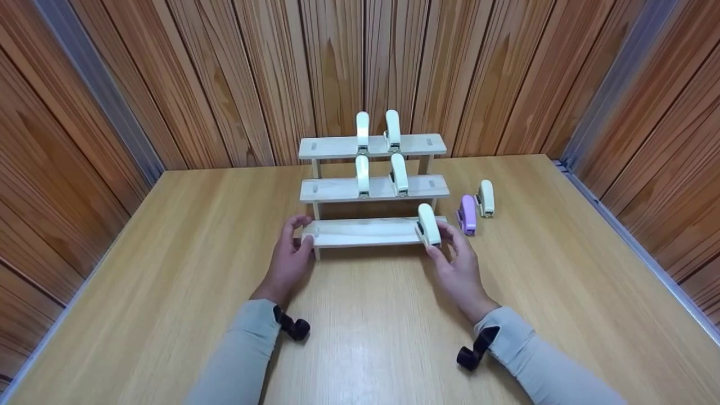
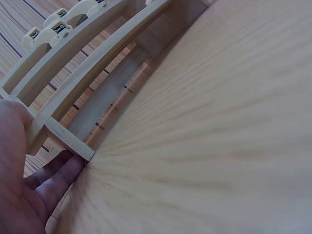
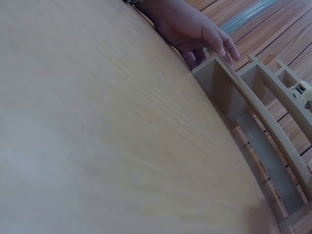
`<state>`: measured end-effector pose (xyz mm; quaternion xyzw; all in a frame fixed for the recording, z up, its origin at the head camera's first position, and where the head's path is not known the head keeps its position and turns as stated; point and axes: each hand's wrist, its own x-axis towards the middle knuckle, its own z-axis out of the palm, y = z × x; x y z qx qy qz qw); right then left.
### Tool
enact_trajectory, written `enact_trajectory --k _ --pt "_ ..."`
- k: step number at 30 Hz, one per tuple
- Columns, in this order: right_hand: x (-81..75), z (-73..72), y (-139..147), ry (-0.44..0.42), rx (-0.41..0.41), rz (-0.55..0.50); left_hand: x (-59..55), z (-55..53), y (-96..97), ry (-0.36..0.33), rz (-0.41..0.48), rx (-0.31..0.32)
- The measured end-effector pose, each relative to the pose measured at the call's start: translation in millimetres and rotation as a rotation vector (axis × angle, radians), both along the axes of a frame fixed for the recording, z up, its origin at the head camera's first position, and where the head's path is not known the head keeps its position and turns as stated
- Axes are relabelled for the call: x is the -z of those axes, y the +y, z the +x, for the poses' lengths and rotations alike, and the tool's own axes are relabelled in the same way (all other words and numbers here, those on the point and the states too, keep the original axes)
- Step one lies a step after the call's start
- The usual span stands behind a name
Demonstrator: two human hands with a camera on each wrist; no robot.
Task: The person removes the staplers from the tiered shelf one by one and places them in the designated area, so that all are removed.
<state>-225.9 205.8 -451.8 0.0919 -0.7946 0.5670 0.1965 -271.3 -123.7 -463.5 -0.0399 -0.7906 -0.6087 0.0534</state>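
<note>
A three-tier wooden display stand [image 1: 360,232] stands on the table. My left hand [image 1: 289,256] grips the left end of its lowest shelf, thumb near the top and fingers around the side; in the left wrist view, fingers [image 2: 58,185] lie against the end support. At the right end of that shelf, my right hand [image 1: 458,267] holds a white stapler [image 1: 428,225], with the thumb at its lower front and fingers along its right side. The middle shelf carries two white staplers, a left one [image 1: 362,176] and a right one [image 1: 399,175].
On the top shelf sit two more white staplers [image 1: 363,132] [image 1: 392,130]. A purple stapler [image 1: 467,215] and another white stapler [image 1: 486,198] stand on the table [image 1: 360,337] right of the stand. Wood-panelled walls [image 1: 337,67] enclose the back and sides.
</note>
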Motion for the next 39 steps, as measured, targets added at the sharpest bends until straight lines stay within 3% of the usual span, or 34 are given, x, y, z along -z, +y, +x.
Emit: enact_trajectory --k 16,23,28,39 --pt "1.2 -0.2 43 0.035 0.086 0.021 0.2 -0.3 -0.3 0.001 -0.008 -0.004" --pt "3.1 -1.4 61 0.037 0.130 0.028 3.0 -1.8 -0.8 0.058 -0.019 0.007" --pt "2.7 -2.2 71 0.043 0.153 0.022 2.8 -2.0 -0.5 0.049 -0.019 0.006" --pt "0.3 -6.3 93 -0.061 0.210 0.002 1.7 -1.1 -0.6 0.000 -0.012 0.002"
